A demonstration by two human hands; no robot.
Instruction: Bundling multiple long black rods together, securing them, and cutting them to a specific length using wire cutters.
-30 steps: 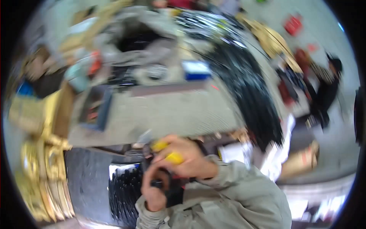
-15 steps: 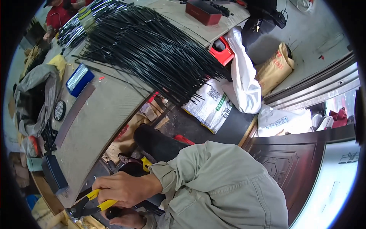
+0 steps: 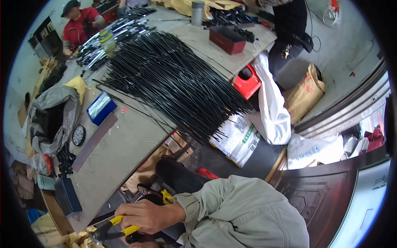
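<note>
Low in the head view, my right hand (image 3: 151, 215) is closed round the yellow handles of a pair of cutting pliers (image 3: 131, 230). The pliers' dark jaws point left, past the table's near corner. Just below, at the picture's lower edge, my left hand (image 3: 144, 244) shows only in part. Its fingers seem curled round a dark, rounded thing (image 3: 133, 237) whose kind I cannot make out. A wide pile of long, thin black rods (image 3: 178, 82) lies across the table (image 3: 101, 169), ahead of my hands.
A blue box (image 3: 101, 109), a dark oblong box (image 3: 68, 194) and a grey sack (image 3: 74, 120) line the table's left side. Farther back are a red box (image 3: 226, 40) and a person in red (image 3: 82, 29). White sacks (image 3: 273, 107) and a door (image 3: 318, 194) lie right.
My view has tilted up, so the scene sits lower and more of the far table and the person shows. My right hand still grips the pliers; less of my left hand is visible.
</note>
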